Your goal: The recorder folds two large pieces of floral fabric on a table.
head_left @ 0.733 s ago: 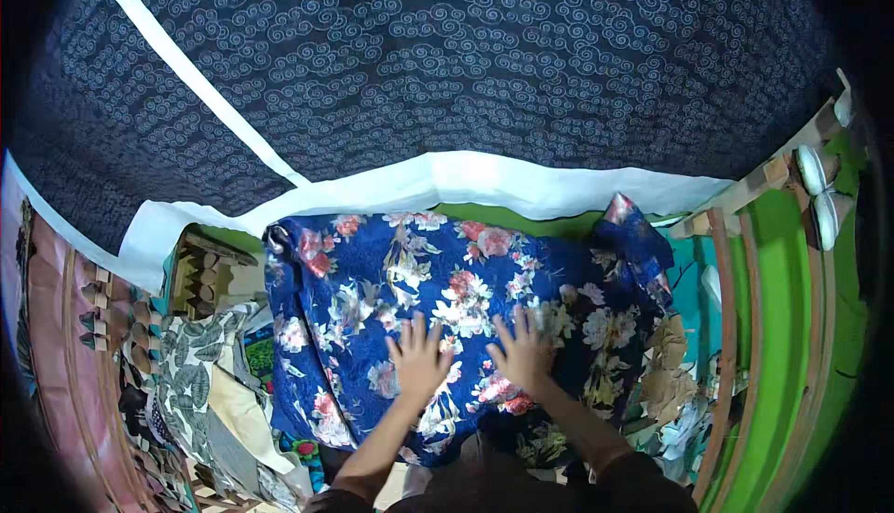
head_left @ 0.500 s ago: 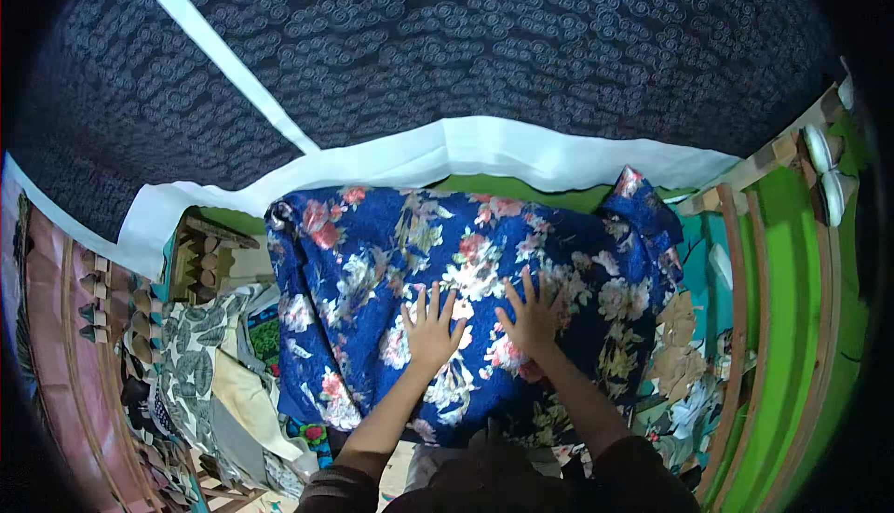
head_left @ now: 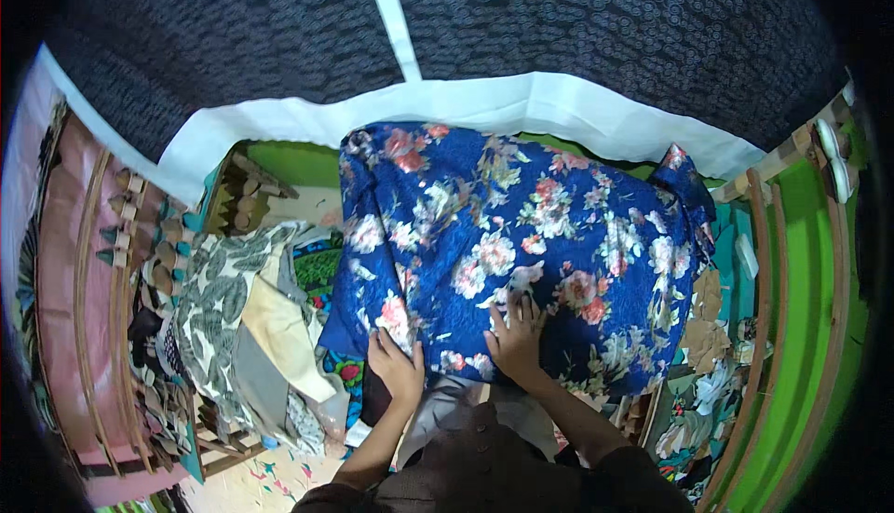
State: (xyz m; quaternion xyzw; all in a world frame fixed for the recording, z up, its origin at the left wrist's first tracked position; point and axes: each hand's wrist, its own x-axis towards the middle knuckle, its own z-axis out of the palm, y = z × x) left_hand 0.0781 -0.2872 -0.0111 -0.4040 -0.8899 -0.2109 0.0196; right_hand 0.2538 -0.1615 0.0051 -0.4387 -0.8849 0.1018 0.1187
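Observation:
A blue fabric (head_left: 484,234) with white, pink and gold flowers lies spread out in front of me, with folds along its left side and a bunched corner at the far right. My left hand (head_left: 398,371) rests at its near edge, fingers stretched out over the cloth and the thumb apart. Further right, my right hand (head_left: 518,341) lies flat on the fabric with its fingers spread. Neither hand grips anything. What supports the cloth is mostly hidden beneath it.
Left of the fabric lie leaf-patterned cloth (head_left: 222,276) and a cream piece (head_left: 284,327). Brown paper-like pieces (head_left: 708,331) and scraps (head_left: 698,420) lie at right. A dark patterned curtain (head_left: 596,29) with white edging hangs beyond. Wooden rails (head_left: 759,308) run along the right.
Both hands have drawn back toward me across the fabric, the left one reaching its near edge and ending farther from the right. The view has shifted, showing more floor.

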